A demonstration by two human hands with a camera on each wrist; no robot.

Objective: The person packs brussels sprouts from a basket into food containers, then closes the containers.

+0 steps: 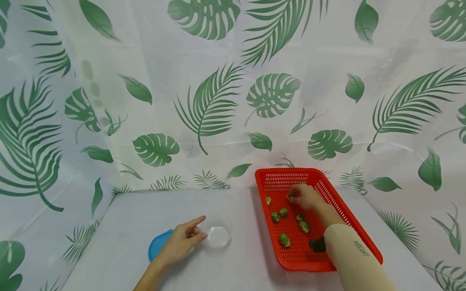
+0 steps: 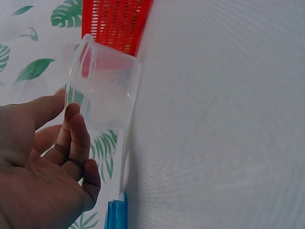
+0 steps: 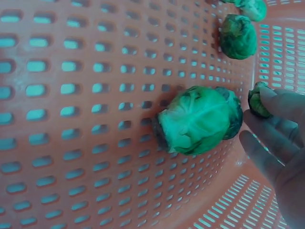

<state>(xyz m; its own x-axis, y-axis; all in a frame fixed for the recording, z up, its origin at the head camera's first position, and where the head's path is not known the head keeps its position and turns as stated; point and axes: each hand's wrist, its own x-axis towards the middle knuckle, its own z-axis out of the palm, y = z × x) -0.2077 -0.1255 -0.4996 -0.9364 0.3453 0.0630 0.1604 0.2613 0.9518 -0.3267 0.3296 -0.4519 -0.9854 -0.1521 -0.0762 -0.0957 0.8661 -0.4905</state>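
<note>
- White cloth printed with green palm and monstera leaves covers the table (image 1: 120, 242) and hangs as a backdrop on three sides.
- At the table's right stands a red perforated basket (image 1: 327, 190), with several Brussels sprouts (image 1: 284, 240) scattered over its floor.
- Reaching into the far half of the basket, the right hand (image 1: 306, 197) has its fingertips closing round one sprout (image 3: 258, 99); it pinches this one, while a larger sprout (image 3: 198, 119) lies just beside the fingers (image 3: 267, 152).
- Judged by looks, the sprouts are light, firm and roundish, likely to roll on the slotted floor; a fingertip pinch across the widest part should hold, without crushing outer leaves.
- Open, the left hand (image 1: 182, 241) rests on the table with its index finger extended, touching a small clear plastic cup (image 1: 219, 236).
- That cup looks thin, light and easily tipped; steadying its wall seems sensible.
- A blue lid (image 1: 156, 244) lies partly under the left hand.
- Small dark lettering runs along the beige sleeve (image 1: 354, 258) on the right forearm, too small to read.
</note>
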